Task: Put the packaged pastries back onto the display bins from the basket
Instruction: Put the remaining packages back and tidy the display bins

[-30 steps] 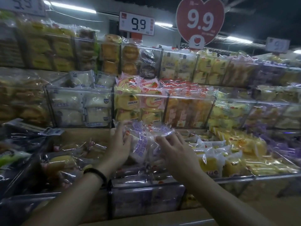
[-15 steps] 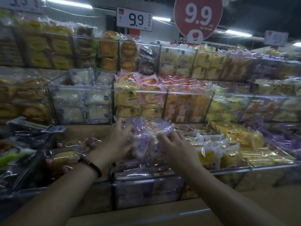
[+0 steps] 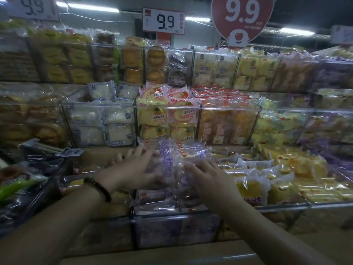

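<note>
Clear-wrapped pastries with purple print stand upright between both hands, over the front middle clear bin. My left hand, with a dark bead bracelet at the wrist, presses on their left side, fingers spread. On the right side, my right hand grips the wrapping. More of the same purple-print packs lie in the bin under them. The basket is not in view.
Tiered clear bins of packaged cakes fill the shelves: white buns behind left, orange-wrapped rolls straight behind, yellow cakes to the right. Dark packets lie at left. Price signs reading 9.9 hang above.
Both hands and the purple-print packs have sunk a little toward the front bin, and the hands have closed in on the packs. The view has shifted slightly.
</note>
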